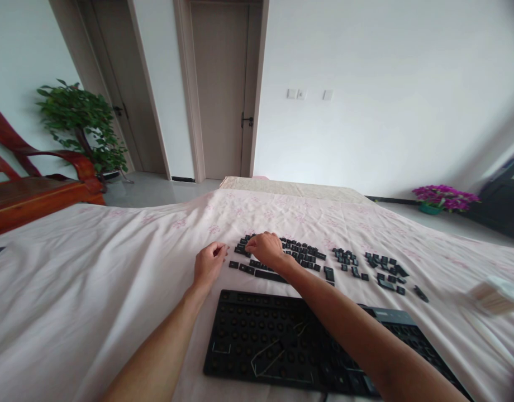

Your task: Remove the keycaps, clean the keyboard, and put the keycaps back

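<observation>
Nearest: stripped black plastic keyboard base [282,340], long axis running left-right. Beyond: loose black keycaps [299,254] lying in rows on pink sheet [93,268]. Right hand [265,248] resting fingers-curled upon them, nearer; left hand [209,262] loosely curled just beside, holding nothing visible.

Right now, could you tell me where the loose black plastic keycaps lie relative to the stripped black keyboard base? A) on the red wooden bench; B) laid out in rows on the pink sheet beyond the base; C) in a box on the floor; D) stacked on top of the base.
B: the loose black plastic keycaps are spread in rows on the pink sheet past the stripped black keyboard base, where the right hand rests on them.
</observation>
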The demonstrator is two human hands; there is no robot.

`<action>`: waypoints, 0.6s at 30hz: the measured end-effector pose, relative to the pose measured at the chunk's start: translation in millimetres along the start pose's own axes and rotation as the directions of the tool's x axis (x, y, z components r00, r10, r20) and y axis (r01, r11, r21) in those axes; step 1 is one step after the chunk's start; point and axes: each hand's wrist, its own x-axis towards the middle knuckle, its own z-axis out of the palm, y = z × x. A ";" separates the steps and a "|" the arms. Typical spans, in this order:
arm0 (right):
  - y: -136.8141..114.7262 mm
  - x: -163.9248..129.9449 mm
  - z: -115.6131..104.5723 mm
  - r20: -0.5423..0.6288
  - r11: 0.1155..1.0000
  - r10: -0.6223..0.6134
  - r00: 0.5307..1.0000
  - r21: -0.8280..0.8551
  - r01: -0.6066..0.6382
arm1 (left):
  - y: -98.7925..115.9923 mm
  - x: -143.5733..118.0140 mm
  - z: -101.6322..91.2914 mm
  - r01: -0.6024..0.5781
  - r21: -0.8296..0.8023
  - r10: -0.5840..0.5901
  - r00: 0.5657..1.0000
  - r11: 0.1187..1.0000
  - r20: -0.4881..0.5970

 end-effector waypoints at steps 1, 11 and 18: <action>1.0 -1.8 -1.9 -0.007 1.000 -0.006 1.000 0.004 0.006 | -0.2 0.1 0.1 0.001 -0.001 -0.001 1.000 1.000 0.001; 12.0 -27.5 -9.7 0.030 1.000 -0.003 1.000 0.007 0.002 | 1.1 -0.7 -0.9 0.001 -0.001 -0.001 1.000 1.000 0.008; 13.0 -29.4 -4.6 0.048 1.000 -0.015 0.999 -0.013 0.016 | 1.2 -0.6 -0.8 0.001 -0.010 -0.001 1.000 1.000 0.007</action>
